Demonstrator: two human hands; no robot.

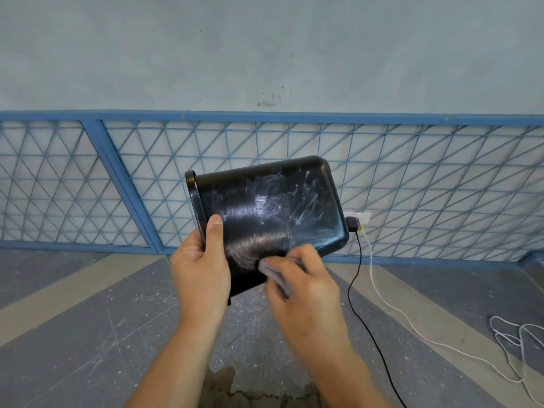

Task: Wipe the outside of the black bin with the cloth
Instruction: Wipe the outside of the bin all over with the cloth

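Nearest, both forearms come up from the bottom edge, which cuts them off, over a grey speckled floor (88, 319) crossed by paler bands. A rough brown patch (223, 384) lies between the forearms.

The left hand (200, 260) grips the rim of the black bin (265, 207). Its thumb lies flat on the outer wall and its fingers curl round the rim, out of sight. The right hand (306, 293) is clenched on a folded grey cloth (276, 275) and presses it to the bin's lower near wall. This hand and the cloth are blurred, so the finger positions are hard to read.

The bin is held in the air at the centre, tilted, with its mouth to the left and its base to the far right. Pale wet streaks cover its side. The inside is hidden.

To the right, a black cable (357, 275) and a white cable (382, 301) trail across the floor, and a white coil (518, 337) lies near the right edge. The floor to the left is open.

Just past the bin's base, a black plug (352, 223) sits in a white socket (360, 217), partly hidden by the bin.

Behind that, a blue mesh railing (117, 172) runs the full width, closing off the far side. Beyond it rises a pale scuffed wall (265, 54).
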